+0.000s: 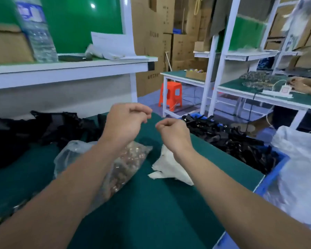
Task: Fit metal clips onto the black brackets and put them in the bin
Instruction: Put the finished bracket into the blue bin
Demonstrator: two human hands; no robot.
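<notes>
- Head view: black brackets (232,141) fill the blue bin (275,172) at right centre; shiny metal clips (129,159) sit in a clear bag at centre.
- Left hand (126,121) and right hand (172,133): fingers curled to thumbs, nothing visible in either.
- Both forearms rise from the lower frame, hands lifted above the green table (151,203), close but apart.
</notes>
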